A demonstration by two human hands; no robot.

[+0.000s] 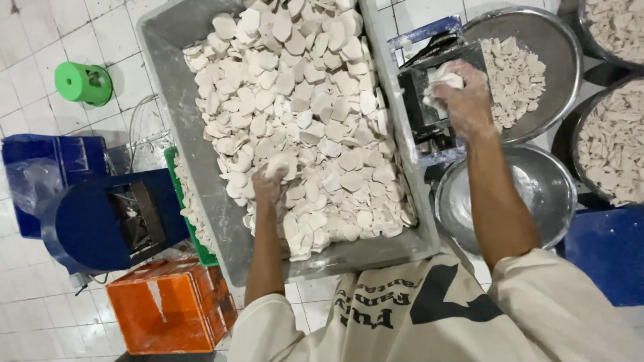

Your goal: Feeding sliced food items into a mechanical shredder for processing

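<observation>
A big grey tub (176,100) holds a heap of flat white dough pieces (302,100). My left hand (268,184) reaches into the heap near its front and is closed on a few of the pieces. My right hand (463,97), dusted with flour, grips a wad of white dough pieces (443,79) and presses it at the top of a small dark cutting machine (429,100) just right of the tub.
Round metal pans (557,40) with cut white bits stand at the right, and a floury pan (537,194) sits below the machine. A blue machine (100,221), orange crate (168,305) and green cylinder (84,82) are on the tiled floor at left.
</observation>
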